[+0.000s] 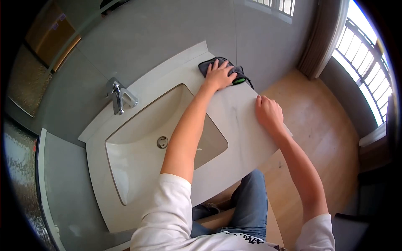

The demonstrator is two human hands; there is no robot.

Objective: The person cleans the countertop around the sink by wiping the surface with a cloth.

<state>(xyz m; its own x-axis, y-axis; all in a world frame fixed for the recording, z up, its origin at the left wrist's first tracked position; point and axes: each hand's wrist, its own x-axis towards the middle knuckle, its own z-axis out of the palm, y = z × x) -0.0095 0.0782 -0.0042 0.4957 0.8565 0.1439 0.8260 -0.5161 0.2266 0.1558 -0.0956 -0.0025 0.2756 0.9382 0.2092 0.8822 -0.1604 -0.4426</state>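
The cloth (205, 67) lies bunched on the counter (245, 134), beyond the far right corner of the sink (130, 154); to press it well there, the left hand (218, 78) would best keep its palm low and its fingers broad over the folds, so that the pressure spreads evenly; the loose part with the green patch (239, 81), on the side away from the sink, seems the likeliest to slip or trail over the edge, so it wants gathering under the fingers; the reach across the sink is long, so a steady lean, with the forearm held clear of the basin, should give better control than a hard push.

The left hand is open, palm down, its fingers spread and slightly bent on top of the cloth; it touches the cloth rather than clasping it, as far as the view shows; the right hand (270, 112) is at the counter's edge, to the right of the sink, with its fingers curled in; whether they grip that edge or merely rest against it, I cannot tell.
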